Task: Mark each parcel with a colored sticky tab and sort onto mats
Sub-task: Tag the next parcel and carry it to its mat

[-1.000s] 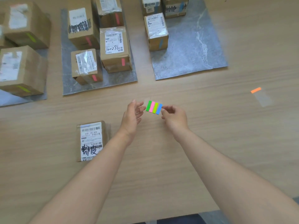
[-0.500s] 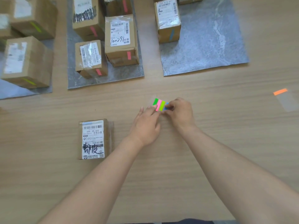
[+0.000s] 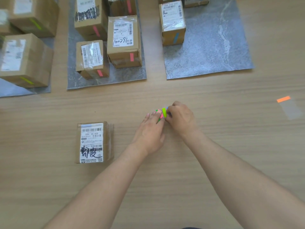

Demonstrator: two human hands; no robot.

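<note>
A pad of coloured sticky tabs, green, pink and blue, sits between my two hands at the table's middle. My left hand lies over its near side with fingers pressing on the tabs. My right hand pinches a yellow-green tab at the pad's right edge. A small cardboard parcel with a white label and no tab in sight lies flat on the wood to the left of my left hand.
Three grey mats lie at the back: left mat with green-tabbed boxes, middle mat with pink-tabbed boxes, right mat with a blue-tabbed box. A clear sheet with an orange tab lies at right.
My left hand came down onto the tab pad and now covers most of it. My right hand closed on the pad's right edge. The camera view shifted forward.
</note>
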